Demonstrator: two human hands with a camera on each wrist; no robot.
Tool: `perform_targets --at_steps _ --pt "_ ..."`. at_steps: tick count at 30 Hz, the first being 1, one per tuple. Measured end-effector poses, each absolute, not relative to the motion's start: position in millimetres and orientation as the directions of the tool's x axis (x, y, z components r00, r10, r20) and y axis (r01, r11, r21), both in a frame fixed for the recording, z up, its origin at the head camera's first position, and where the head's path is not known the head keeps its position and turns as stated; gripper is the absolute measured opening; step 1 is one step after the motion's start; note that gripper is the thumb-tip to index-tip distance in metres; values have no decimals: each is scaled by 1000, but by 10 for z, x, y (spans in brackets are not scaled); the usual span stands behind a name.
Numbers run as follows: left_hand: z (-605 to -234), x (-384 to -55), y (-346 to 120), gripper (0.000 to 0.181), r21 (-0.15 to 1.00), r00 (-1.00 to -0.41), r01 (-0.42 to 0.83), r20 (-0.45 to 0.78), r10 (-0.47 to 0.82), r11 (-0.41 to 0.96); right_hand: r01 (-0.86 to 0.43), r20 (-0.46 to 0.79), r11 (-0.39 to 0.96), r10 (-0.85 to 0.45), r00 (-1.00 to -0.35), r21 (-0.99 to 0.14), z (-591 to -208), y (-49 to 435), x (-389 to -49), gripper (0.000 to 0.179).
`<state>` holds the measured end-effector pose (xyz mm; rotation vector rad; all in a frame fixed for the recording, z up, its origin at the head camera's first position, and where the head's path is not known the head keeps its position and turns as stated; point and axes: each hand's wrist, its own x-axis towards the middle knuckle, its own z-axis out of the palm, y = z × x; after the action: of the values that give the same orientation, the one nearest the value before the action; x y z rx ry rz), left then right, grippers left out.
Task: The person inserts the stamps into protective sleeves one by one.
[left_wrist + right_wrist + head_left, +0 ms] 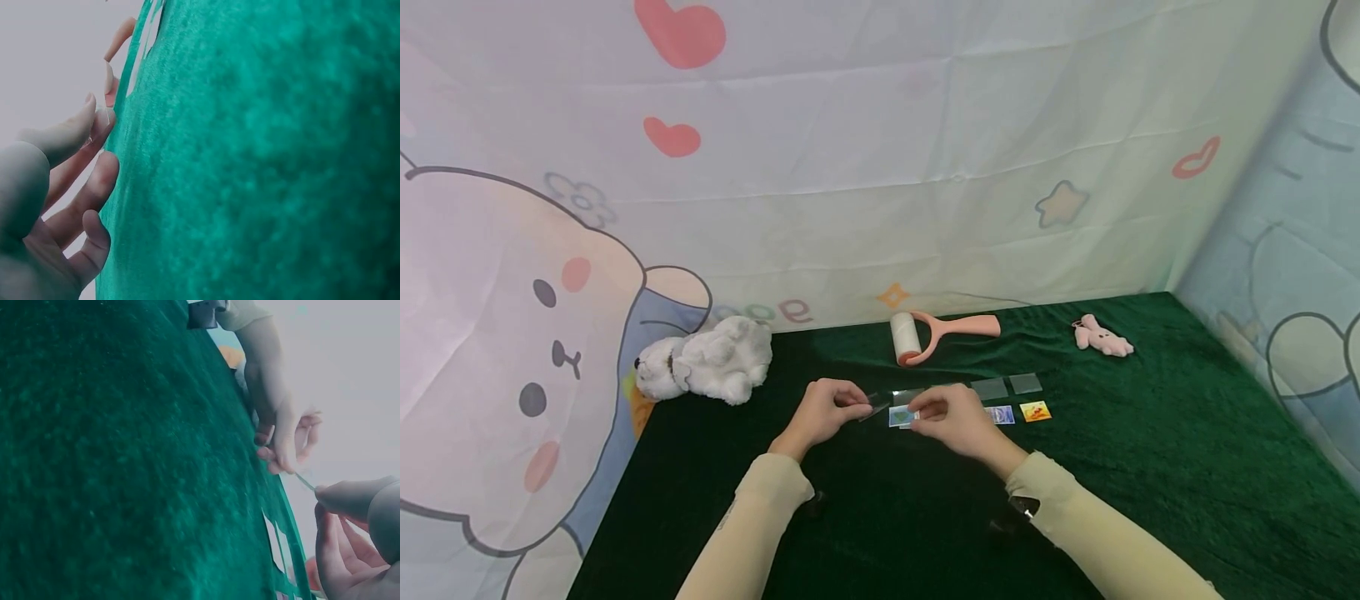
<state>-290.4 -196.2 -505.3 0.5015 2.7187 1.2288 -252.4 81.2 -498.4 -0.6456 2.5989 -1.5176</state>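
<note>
Two-handed work with thin, flat pieces above the green cloth (865, 517). Your left hand (826, 412) pinches a transparent sleeve (876, 404) between thumb and forefinger, tips closed together, the other fingers loosely bent. Your right hand (955, 419) pinches a small picture card (901, 415) at its right end, its free end facing the sleeve; whether card and sleeve touch cannot be told. The step appears to be bringing card and sleeve together: hold both in one plane, part the sleeve's mouth slightly, start one corner, and feed straight, since a tilted card would probably catch or bend. Behind the hands lie more pieces of film, among them the middle film (989, 389) and the end film (1025, 383); the blue-violet card (1002, 415) and the yellow card (1036, 411) lie right of your right hand, so a low sweep that way could disturb them. The lint roller (906, 338) bounds the far side, near the backdrop (850, 167); cloth stretches toward you, offering the easier room for elbows.
</note>
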Motion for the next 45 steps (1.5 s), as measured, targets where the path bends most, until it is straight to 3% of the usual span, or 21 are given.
perform_targets --at_steps 19,45 --pt "-4903 -2847 -1910 12 762 -903 336 95 418 554 -312 188 435 -304 -934 -845 -4831 995 -2578 19" --pt "-4837 -2780 -1827 20 825 -886 299 54 460 479 -310 203 380 -295 -933 -872 -4754 998 -2617 21"
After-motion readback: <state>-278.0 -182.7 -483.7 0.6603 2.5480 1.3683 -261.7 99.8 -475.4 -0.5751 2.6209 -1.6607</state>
